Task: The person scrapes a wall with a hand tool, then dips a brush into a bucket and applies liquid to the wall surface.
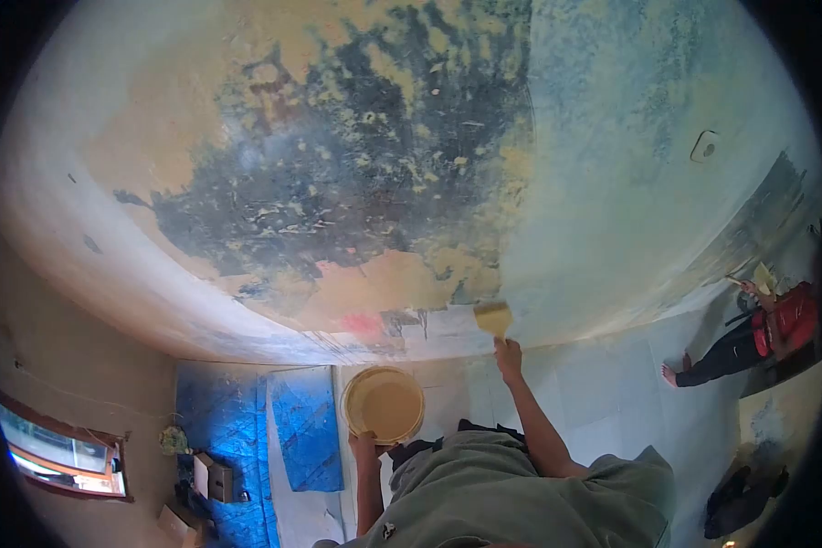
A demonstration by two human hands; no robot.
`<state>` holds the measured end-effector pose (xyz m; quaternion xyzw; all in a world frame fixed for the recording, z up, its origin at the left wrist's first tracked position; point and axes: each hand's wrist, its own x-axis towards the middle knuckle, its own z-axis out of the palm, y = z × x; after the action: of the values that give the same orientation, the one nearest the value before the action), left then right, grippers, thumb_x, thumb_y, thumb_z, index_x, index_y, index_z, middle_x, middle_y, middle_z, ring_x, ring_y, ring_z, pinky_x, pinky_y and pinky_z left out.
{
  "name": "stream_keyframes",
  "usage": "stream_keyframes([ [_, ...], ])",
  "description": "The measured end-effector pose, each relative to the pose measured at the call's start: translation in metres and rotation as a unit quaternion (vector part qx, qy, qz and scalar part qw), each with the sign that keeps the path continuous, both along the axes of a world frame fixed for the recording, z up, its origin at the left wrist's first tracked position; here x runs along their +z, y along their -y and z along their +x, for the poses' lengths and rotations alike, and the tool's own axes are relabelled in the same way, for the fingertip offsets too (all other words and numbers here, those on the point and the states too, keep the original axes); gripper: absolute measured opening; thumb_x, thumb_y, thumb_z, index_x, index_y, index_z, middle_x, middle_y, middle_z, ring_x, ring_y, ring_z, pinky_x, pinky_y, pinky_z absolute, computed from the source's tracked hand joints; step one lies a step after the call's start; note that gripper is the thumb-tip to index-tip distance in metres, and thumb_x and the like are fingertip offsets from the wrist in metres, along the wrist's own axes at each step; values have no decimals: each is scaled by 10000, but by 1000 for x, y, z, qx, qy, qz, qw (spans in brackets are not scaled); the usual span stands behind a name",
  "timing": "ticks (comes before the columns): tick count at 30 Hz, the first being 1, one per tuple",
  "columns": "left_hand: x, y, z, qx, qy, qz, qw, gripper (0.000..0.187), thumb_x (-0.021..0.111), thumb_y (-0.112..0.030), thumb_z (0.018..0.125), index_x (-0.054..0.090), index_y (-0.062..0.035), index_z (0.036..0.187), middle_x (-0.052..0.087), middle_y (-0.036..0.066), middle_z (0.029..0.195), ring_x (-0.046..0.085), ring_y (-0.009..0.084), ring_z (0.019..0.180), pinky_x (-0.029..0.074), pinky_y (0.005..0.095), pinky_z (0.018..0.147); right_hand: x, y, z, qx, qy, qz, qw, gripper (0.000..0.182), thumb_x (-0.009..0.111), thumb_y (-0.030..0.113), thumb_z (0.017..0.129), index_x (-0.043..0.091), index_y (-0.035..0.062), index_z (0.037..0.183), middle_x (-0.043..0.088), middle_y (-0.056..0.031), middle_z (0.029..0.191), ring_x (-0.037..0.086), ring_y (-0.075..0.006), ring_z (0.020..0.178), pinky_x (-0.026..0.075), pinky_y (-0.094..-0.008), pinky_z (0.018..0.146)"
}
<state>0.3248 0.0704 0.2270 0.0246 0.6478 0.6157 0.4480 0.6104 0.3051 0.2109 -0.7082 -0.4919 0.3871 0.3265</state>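
Observation:
My right hand (508, 354) is closed round the handle of a wide yellowish paintbrush (493, 318). The brush's far edge is at the lower part of the wall (594, 228), just right of a bare, stained patch; whether it touches cannot be made out. At my left side, my left hand (365, 444) grips the near rim of a round bucket (345, 404). Inside the bucket is a pale tan liquid (385, 406). Dark, scraped areas (338, 173) cover much of the wall, with pale greenish paint to their right.
Blue tarps (306, 429) lie on the floor at left, beside cardboard boxes (217, 477). A window (59, 449) is at far left. Another person (781, 324) in red stands at right, holding something pale near the wall. A round fixture (705, 146) sits on the wall.

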Motion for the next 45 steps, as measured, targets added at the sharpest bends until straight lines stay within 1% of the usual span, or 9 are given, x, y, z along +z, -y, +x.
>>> stream_keyframes([
  [3, 30, -22, 27, 0, 22, -6, 1000, 595, 434, 15, 609, 361, 11, 1199, 513, 217, 996, 613, 396, 744, 582, 444, 486, 9, -7, 24, -21, -259, -167, 951, 236, 513, 240, 827, 537, 49, 692, 433, -11, 469, 378, -107, 353, 296, -267, 353],
  [7, 28, -25, 49, -16, 17, 16, 1000, 510, 478, -38, 640, 397, -3, 1142, 529, 210, 987, 615, 385, 746, 579, 484, 529, 98, -45, 36, 41, -352, -46, 934, 166, 529, 204, 819, 501, 73, 721, 374, 44, 485, 302, -45, 350, 206, -219, 322],
  [15, 23, -29, 71, -35, 18, 29, 999, 483, 472, -55, 676, 387, 17, 1146, 547, 213, 932, 623, 372, 658, 585, 435, 488, 316, -35, 39, 101, -393, 84, 910, 242, 503, 310, 891, 491, 99, 775, 316, 68, 491, 223, -24, 354, 150, -204, 334],
  [22, 17, -36, 69, -36, -8, -1, 999, 526, 445, 6, 634, 369, 29, 1154, 523, 242, 962, 617, 391, 669, 585, 447, 474, 410, -83, 25, 107, -356, 330, 868, 262, 507, 326, 893, 482, 84, 795, 278, 68, 490, 198, -9, 364, 123, -197, 332],
  [32, 21, -35, 72, -7, 50, 6, 999, 596, 432, -4, 654, 327, -8, 1240, 477, 208, 1043, 604, 386, 783, 589, 450, 523, 207, -73, -10, 42, -347, 213, 912, 335, 489, 370, 901, 429, 113, 695, 341, 49, 471, 290, -42, 325, 185, -212, 296],
  [38, 14, -31, 74, 12, 14, 16, 1000, 515, 443, -27, 656, 378, 6, 1166, 544, 220, 940, 631, 359, 655, 588, 420, 477, 45, -33, 15, 9, -259, -30, 965, 275, 499, 293, 863, 459, 94, 679, 390, 21, 496, 356, -88, 360, 274, -256, 329],
  [40, 7, -23, 71, -29, 19, -18, 999, 581, 432, -16, 662, 340, -11, 1236, 484, 197, 1049, 611, 363, 792, 591, 426, 550, -10, -38, 25, -48, -271, -124, 953, 254, 513, 302, 826, 473, 100, 678, 397, 9, 481, 343, -97, 331, 260, -256, 309],
  [42, 9, -17, 73, -21, 23, -8, 999, 579, 432, -25, 665, 349, -13, 1238, 491, 193, 1042, 607, 357, 810, 590, 425, 550, -39, -55, 33, -42, -290, -121, 949, 240, 514, 297, 815, 475, 104, 678, 401, 8, 481, 344, -96, 332, 257, -249, 307],
  [45, 11, -6, 77, 12, 18, 34, 999, 523, 457, -57, 687, 378, -17, 1203, 527, 174, 966, 610, 329, 717, 580, 418, 494, 19, -76, 32, -32, -335, -111, 935, 217, 513, 276, 792, 465, 116, 654, 406, 7, 483, 341, -89, 336, 243, -233, 303],
])
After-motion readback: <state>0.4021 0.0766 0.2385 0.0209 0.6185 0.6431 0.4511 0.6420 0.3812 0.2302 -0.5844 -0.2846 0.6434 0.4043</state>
